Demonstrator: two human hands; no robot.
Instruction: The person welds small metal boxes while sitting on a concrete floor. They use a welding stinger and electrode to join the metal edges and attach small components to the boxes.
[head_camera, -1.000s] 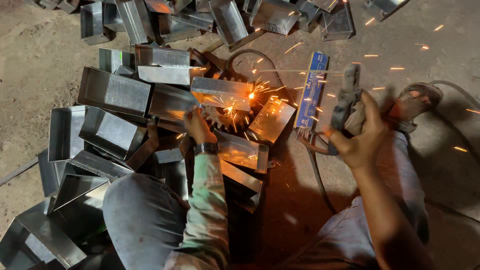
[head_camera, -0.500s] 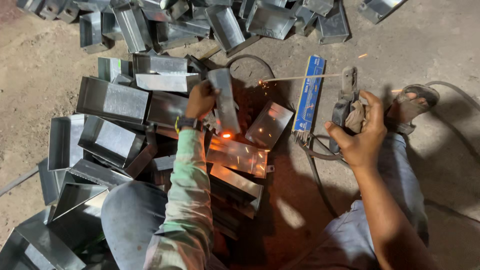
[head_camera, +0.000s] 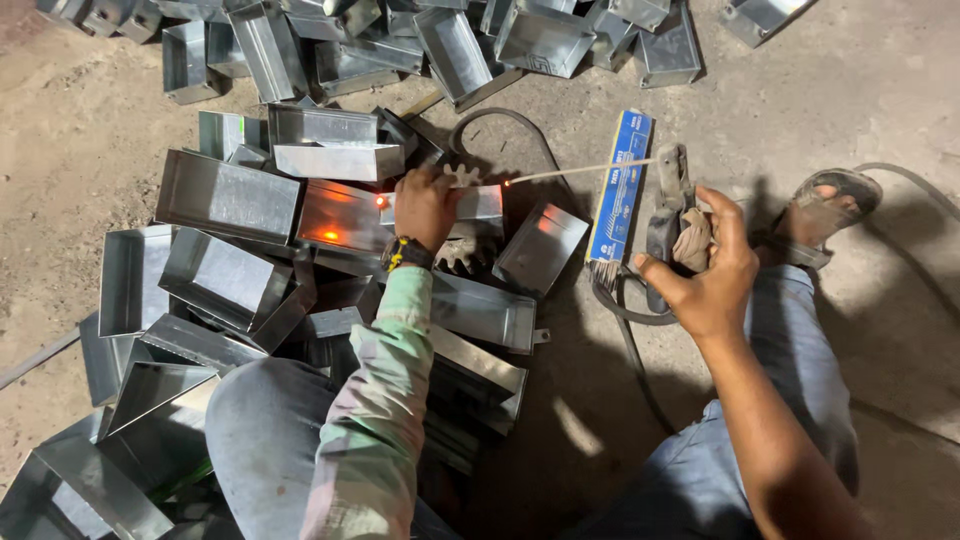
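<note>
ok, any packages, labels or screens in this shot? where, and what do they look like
One package: a long, narrow electrode box lying on the dirt floor, just left of the right hand holding the electrode holder; blue with a white end and pale print, its near end open with rod tips showing.
No signs or screens. The metal boxes show no clear labels.

Metal boxes (head_camera: 230, 200) lie heaped on the floor (head_camera: 850, 90) to the person's left, more of them in a row (head_camera: 450, 40) farther off. The left hand (head_camera: 425, 205) rests on the heap. To its right lies an electrode packet (head_camera: 620, 185), then the right hand (head_camera: 705, 275) with the electrode holder (head_camera: 668, 215); a sandalled foot (head_camera: 830, 200) lies beyond.
</note>
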